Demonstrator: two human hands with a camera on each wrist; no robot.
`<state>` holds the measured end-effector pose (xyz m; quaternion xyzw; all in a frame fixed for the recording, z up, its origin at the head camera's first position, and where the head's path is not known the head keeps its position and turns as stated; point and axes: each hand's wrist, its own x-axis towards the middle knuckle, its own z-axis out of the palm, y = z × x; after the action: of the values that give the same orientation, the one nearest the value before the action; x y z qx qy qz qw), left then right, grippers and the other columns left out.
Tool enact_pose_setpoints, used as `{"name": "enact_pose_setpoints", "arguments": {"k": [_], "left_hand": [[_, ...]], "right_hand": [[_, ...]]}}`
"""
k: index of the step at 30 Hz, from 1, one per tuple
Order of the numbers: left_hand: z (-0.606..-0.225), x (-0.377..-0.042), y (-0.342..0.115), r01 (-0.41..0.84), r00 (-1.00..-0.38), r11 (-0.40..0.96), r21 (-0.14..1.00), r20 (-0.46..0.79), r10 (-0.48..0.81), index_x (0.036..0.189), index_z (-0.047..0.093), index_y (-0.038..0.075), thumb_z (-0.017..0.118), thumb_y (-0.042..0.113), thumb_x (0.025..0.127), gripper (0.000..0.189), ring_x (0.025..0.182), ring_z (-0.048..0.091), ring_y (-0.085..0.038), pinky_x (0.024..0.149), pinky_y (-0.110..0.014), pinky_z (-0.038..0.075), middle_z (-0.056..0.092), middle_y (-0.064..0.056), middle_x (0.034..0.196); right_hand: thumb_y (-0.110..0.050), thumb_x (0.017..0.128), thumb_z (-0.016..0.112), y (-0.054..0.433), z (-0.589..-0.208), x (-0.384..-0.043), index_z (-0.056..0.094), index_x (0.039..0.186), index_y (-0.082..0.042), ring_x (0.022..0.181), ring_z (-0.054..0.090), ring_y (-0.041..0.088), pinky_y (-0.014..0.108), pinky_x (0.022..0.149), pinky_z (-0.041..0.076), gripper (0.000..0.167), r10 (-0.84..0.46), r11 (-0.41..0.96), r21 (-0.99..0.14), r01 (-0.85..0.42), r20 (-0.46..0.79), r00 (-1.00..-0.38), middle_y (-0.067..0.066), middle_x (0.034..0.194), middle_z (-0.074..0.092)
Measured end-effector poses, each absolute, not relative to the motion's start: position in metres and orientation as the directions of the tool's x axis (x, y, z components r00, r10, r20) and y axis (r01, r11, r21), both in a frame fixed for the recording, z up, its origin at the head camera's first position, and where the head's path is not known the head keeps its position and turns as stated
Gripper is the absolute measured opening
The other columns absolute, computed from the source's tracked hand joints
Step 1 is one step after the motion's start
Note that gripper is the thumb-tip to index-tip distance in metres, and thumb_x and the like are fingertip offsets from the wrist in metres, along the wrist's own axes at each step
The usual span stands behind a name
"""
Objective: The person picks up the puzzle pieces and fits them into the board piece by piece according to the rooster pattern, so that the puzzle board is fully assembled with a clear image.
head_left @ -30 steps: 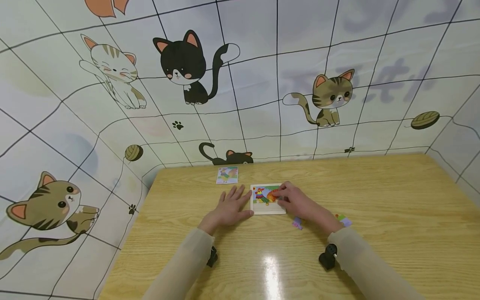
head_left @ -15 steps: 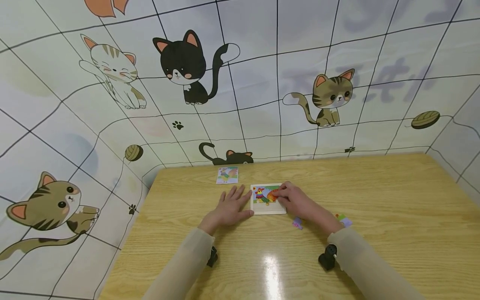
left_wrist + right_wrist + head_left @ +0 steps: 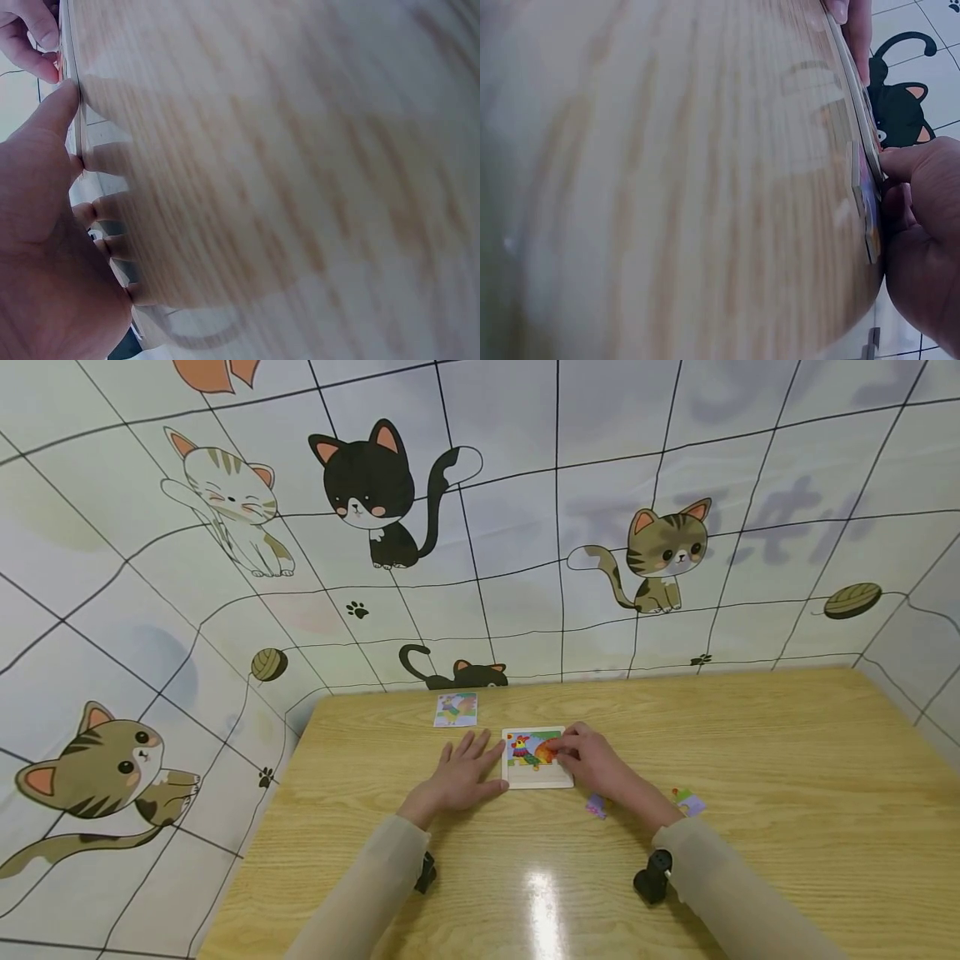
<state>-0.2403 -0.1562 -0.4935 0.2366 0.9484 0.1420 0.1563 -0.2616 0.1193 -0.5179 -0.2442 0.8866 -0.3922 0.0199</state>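
A small square jigsaw puzzle in a white frame (image 3: 540, 782) lies on the wooden table, its upper part filled with a colourful rooster and its lower strip bare. My left hand (image 3: 459, 779) lies spread on the table, index finger and thumb against the frame's left edge. At the puzzle's right side, my right hand (image 3: 592, 762) pinches an orange jigsaw piece (image 3: 545, 752) between thumb and bent fingers; the hand covers part of that side. A purple loose piece (image 3: 596, 807) lies below the right hand, and a green and lilac loose piece (image 3: 689, 802) beside the right forearm.
A square picture card (image 3: 455, 710) with a pale rooster lies at the table's back left. Behind the table (image 3: 787, 777) rises a wall covering (image 3: 517, 543) printed with cats and grid lines. Each wrist carries a small black camera (image 3: 652, 877).
My right thumb has shifted slightly up toward the fingers at the orange piece. My left hand, the frame, the card and the loose pieces stay where they were.
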Motion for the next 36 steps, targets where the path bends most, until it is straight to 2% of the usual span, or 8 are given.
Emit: {"name": "enact_pose_setpoints", "arguments": {"k": [11,16,24,36], "left_hand": [[-0.4926,-0.2398,-0.1566,0.391,-0.840,0.847,0.361,-0.238,0.489,0.165,0.025,0.019,0.050,0.051,0.105,0.073,0.156,-0.001,-0.037,0.119,-0.066,0.003,0.009,-0.012,0.171],[-0.4925,-0.2404,-0.1562,0.397,-0.838,0.847,0.354,-0.236,0.492,0.165,0.024,0.019,0.050,0.052,0.105,0.073,0.156,-0.001,-0.037,0.119,-0.066,0.003,0.009,-0.012,0.171],[-0.4936,-0.2413,-0.1562,0.394,-0.838,0.849,0.351,-0.241,0.489,0.165,0.024,0.020,0.050,0.053,0.105,0.073,0.156,-0.001,-0.037,0.119,-0.066,0.003,0.008,-0.012,0.171],[-0.4913,-0.2392,-0.1557,0.393,-0.838,0.848,0.357,-0.240,0.490,0.165,0.025,0.017,0.050,0.051,0.105,0.073,0.156,0.000,-0.038,0.119,-0.066,0.004,0.010,-0.013,0.171]], "right_hand": [[-0.001,0.094,0.070,0.1221,-0.5216,-0.2635,0.073,0.113,0.006,0.077,0.049,0.016,0.029,0.065,0.044,0.020,-0.424,0.548,-0.722,-0.423,0.197,-0.884,0.007,0.094,0.056],[-0.003,0.093,0.073,0.1214,-0.5234,-0.2638,0.075,0.104,0.004,0.077,0.052,0.016,0.028,0.066,0.046,0.013,-0.401,0.564,-0.712,-0.417,0.205,-0.893,0.007,0.095,0.058],[-0.003,0.094,0.073,0.1209,-0.5194,-0.2632,0.076,0.098,0.004,0.082,0.056,0.019,0.030,0.068,0.047,0.009,-0.417,0.597,-0.682,-0.424,0.187,-0.889,0.012,0.102,0.060],[-0.005,0.095,0.073,0.1225,-0.5162,-0.2632,0.075,0.107,0.006,0.078,0.050,0.016,0.029,0.066,0.044,0.017,-0.437,0.598,-0.677,-0.428,0.172,-0.883,0.009,0.100,0.058]]}}
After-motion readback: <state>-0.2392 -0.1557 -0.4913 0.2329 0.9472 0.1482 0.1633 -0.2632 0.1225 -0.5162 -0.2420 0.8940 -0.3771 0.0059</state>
